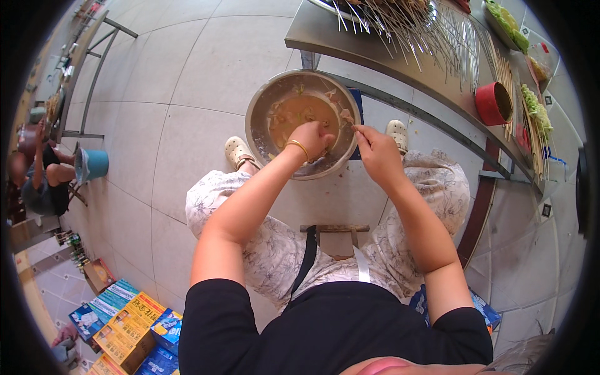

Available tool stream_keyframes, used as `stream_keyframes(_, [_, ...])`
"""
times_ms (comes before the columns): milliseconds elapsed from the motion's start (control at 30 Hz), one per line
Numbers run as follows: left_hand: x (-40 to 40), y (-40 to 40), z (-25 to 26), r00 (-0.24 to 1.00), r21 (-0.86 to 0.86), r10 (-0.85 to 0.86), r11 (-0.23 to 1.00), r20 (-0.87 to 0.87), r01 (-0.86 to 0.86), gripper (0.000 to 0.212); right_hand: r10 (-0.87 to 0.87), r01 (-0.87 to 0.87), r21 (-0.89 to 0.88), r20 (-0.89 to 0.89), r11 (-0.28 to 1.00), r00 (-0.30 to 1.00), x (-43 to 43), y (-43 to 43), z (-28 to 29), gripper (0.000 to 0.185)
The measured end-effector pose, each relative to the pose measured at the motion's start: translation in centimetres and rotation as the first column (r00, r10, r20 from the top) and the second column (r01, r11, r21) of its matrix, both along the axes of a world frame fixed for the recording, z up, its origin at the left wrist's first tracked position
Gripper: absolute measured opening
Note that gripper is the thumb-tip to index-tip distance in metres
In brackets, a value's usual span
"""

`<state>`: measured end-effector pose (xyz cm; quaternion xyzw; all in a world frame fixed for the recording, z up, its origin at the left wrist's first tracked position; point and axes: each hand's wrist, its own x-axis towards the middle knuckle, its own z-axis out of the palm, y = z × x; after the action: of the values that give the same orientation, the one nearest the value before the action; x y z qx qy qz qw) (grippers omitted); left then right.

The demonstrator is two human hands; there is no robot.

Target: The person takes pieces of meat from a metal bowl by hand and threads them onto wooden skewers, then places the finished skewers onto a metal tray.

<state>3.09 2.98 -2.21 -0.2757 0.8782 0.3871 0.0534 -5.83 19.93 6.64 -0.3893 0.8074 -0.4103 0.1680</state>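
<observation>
A wide metal basin (257, 136) stands on the floor in front of me, between my shoes. Cloudy yellowish liquid (295, 112) with pale pieces fills its middle. Over the basin's right rim, my right hand (378, 151) pinches the near end of a thin skewer. Pinkish pieces that look like meat (346, 115) are threaded on it, and the skewer slants away over the basin. My left hand (313, 140), with a gold-coloured bangle at the wrist, reaches down over the liquid, fingers curled. Its fingertips are partly hidden, so whether they hold anything is unclear.
A metal table (375, 58) on the right carries many metal skewers (422, 37), wooden sticks (500, 70), a red container (487, 104) and plates of vegetables (506, 23). Stacked cartons (129, 326) lie at lower left. Another person (40, 187) sits far left beside a blue bucket (96, 164).
</observation>
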Motion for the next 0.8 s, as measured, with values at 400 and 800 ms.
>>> stream_keyframes(400, [0.7, -1.8, -2.4, 0.998, 0.234, 0.065, 0.970, 0.014, -0.066, 0.026, 0.017, -0.017, -0.039, 0.002, 0.999, 1.000, 0.0, 0.0, 0.6, 0.021])
stream_keyframes(800, [0.7, -4.8, 1.6, 0.858, 0.881, 0.503, 0.354, 0.104, -0.314, 0.020, 0.025, -0.025, -0.042, 0.016, 0.999, 1.000, 0.2, 0.0, 0.4, 0.021])
